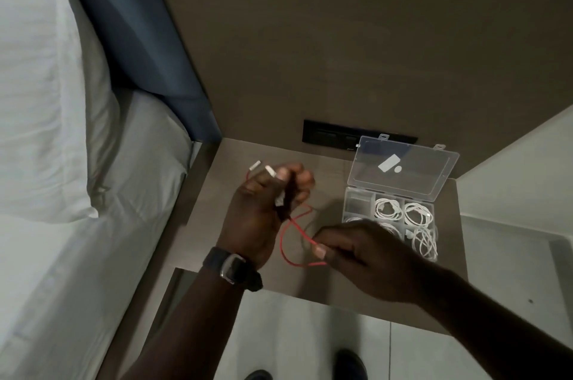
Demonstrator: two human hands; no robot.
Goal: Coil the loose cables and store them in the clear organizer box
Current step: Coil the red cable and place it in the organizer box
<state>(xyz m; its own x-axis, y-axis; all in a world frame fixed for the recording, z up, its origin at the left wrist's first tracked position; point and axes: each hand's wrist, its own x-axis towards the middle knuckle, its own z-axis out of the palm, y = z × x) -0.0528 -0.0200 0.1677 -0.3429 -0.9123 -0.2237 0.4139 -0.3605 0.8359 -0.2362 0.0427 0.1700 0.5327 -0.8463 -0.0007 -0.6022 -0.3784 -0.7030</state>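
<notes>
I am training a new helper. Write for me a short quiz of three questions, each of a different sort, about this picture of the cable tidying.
1. True or false: the lid of the clear organizer box is closed.
2. Which colour is the cable held between the left hand and the right hand? A) red B) green C) yellow
3. Fill in: the coils already in the box compartments are ____ in colour.

Key:
1. False; the lid stands open behind the box.
2. A.
3. White; the white cables lie coiled in several compartments.
</notes>
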